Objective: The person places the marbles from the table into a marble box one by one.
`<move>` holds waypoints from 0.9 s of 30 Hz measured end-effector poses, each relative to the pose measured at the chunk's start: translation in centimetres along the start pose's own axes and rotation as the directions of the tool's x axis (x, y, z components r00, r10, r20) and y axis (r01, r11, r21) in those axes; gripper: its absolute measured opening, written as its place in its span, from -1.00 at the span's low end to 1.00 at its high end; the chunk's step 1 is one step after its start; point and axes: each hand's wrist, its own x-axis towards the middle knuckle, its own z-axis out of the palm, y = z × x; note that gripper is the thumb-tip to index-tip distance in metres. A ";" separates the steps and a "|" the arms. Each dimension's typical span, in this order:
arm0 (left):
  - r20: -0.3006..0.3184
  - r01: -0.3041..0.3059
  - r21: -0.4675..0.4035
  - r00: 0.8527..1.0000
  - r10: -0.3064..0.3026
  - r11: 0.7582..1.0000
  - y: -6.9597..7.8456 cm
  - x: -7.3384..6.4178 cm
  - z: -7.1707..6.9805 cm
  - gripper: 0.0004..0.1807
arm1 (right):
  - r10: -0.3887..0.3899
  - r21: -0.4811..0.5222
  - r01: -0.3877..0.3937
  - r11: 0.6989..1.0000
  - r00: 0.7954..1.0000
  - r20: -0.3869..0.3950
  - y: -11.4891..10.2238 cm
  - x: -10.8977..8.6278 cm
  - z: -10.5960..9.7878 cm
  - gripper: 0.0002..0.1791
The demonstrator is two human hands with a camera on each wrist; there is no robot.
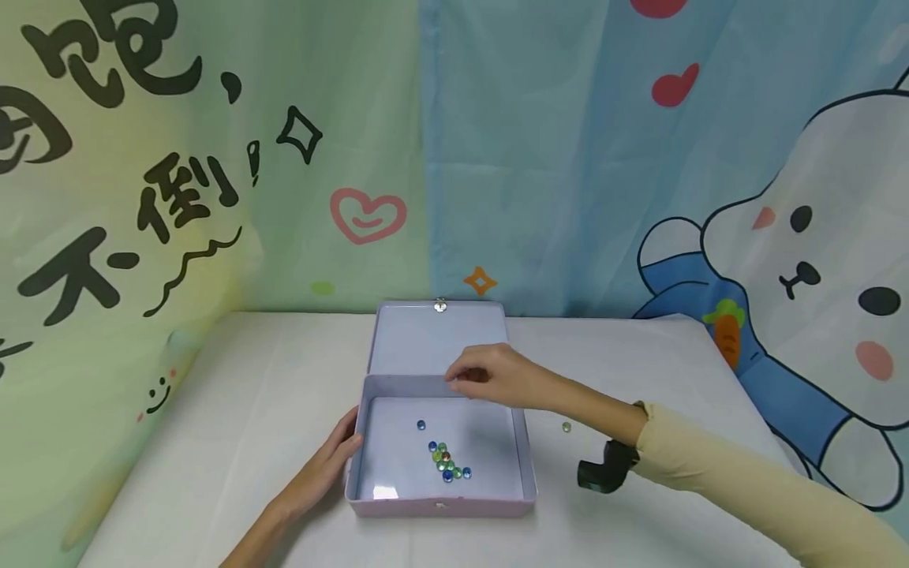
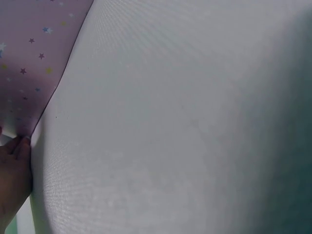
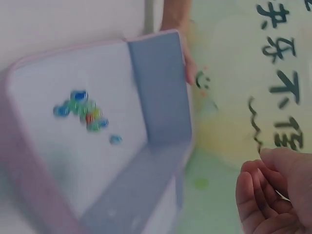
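Note:
An open pinkish tin box point(image 1: 440, 509), its hinged lid point(image 1: 440, 339) tipped back behind it, sits on the white table. Several coloured glass marbles point(image 1: 447, 465) lie in a cluster on its floor, one blue marble point(image 1: 421, 425) apart from them. My left hand point(image 1: 323, 465) holds the box's left side, thumb at the rim; the left wrist view shows its fingers at the star-printed wall point(image 2: 36, 58). Over the back right of the box hovers my right hand point(image 1: 500, 375), fingers bent and thumb close to the index finger. Whether something small is between them is hidden.
One pale green marble point(image 1: 566, 427) lies on the table point(image 1: 604, 363) to the right of the box, below the right forearm. A black strap mount point(image 1: 607, 469) hangs from the right wrist. A printed cloth backdrop point(image 1: 511, 158) stands behind the table.

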 end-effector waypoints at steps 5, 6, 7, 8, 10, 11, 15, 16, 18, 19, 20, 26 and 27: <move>0.002 -0.003 -0.004 1.000 0.003 1.000 0.0 0.0 -0.1 -0.34 | 0.090 -0.021 -0.092 0.996 0.991 -0.101 0.9 -3.7 -3.4 -0.84; 0.002 -0.002 -0.007 1.000 0.002 1.000 0.0 0.0 -0.1 -0.34 | 0.125 -0.017 -0.128 0.992 0.986 -0.106 1.3 -4.5 -3.8 -0.84; 0.001 0.000 -0.007 1.000 0.000 1.000 0.1 0.0 0.0 -0.34 | 0.155 -0.019 -0.158 0.987 0.981 -0.112 1.8 -5.3 -4.1 -0.84; 0.002 0.000 -0.008 1.000 0.000 1.000 0.1 0.0 0.0 -0.34 | 0.182 -0.019 -0.185 0.983 0.976 -0.117 2.4 -6.1 -4.3 -0.84; 0.002 0.000 -0.006 1.000 0.000 1.000 0.1 0.0 0.0 -0.34 | 0.230 -0.019 -0.234 0.972 0.965 -0.126 3.7 -7.6 -4.5 -0.84; 0.002 0.001 -0.007 1.000 -0.001 1.000 0.2 -0.1 0.0 -0.34 | 0.250 -0.018 -0.254 0.967 0.959 -0.132 4.4 -8.3 -4.4 -0.84; 0.000 0.000 -0.010 1.000 0.000 1.000 0.2 -0.2 0.0 -0.34 | 0.278 -0.043 -0.290 0.956 0.944 -0.176 7.2 -10.7 -3.4 -0.85; 0.000 -0.003 -0.011 1.000 0.003 1.000 0.2 -0.2 0.1 -0.34 | 0.271 -0.056 -0.286 0.957 0.944 -0.187 7.9 -11.2 -2.9 -0.85; 0.001 -0.009 -0.014 1.000 0.009 1.000 0.1 -0.2 0.1 -0.34 | 0.249 -0.083 -0.270 0.959 0.946 -0.207 9.5 -12.1 -1.8 -0.85; 0.003 -0.009 -0.018 1.000 0.009 1.000 0.1 -0.3 0.1 -0.34 | 0.236 -0.097 -0.261 0.960 0.948 -0.212 10.2 -12.5 -1.2 -0.85; 0.006 -0.012 -0.018 1.000 0.012 1.000 0.1 -0.3 0.1 -0.34 | 0.227 -0.105 -0.253 0.962 0.950 -0.213 10.9 -12.9 -0.6 -0.84; 0.008 -0.011 -0.012 1.000 0.011 1.000 0.3 -0.3 0.2 -0.35 | 0.213 -0.172 -0.246 0.954 0.959 -0.188 13.8 -13.9 2.4 -0.83; 0.007 -0.010 -0.010 1.000 0.010 1.000 0.3 -0.3 0.2 -0.35 | 0.213 -0.190 -0.247 0.950 0.959 -0.185 14.1 -14.0 2.8 -0.84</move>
